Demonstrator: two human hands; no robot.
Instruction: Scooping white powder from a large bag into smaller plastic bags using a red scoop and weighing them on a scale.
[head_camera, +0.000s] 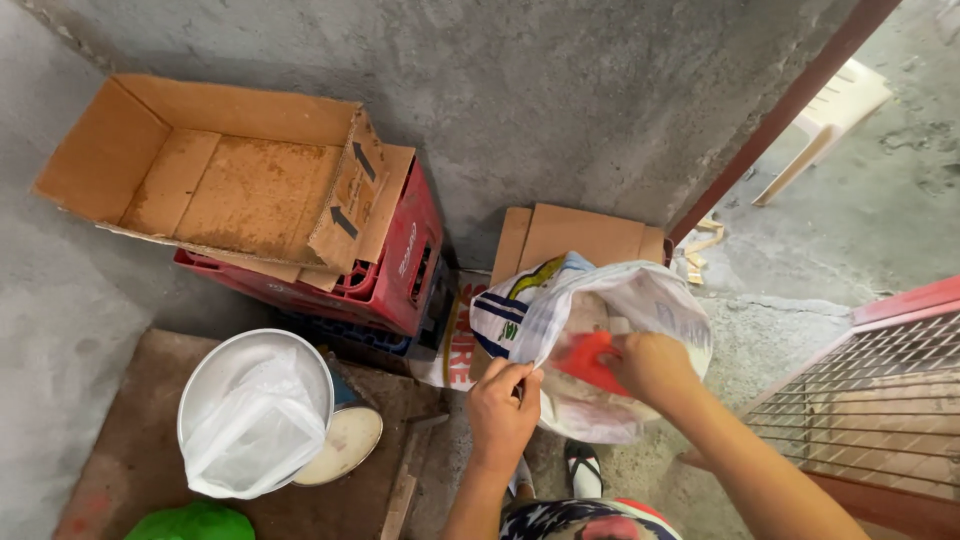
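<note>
A large white sack (640, 300) with blue, green and yellow print stands open on the floor in front of me. My left hand (503, 410) pinches its near rim and holds the mouth open. My right hand (652, 363) reaches into the mouth, its fingers closed on a red scoop-like piece (588, 358) inside the sack. What lies deeper in the sack is hidden.
A flattened brown carton (575, 235) leans on the grey wall behind the sack. An open cardboard box (225, 170) rests on a red crate (405, 265). A white bucket (215, 375) lined with a plastic bag (255, 430), a round lid (345, 445) and a metal grate (880, 400) are nearby.
</note>
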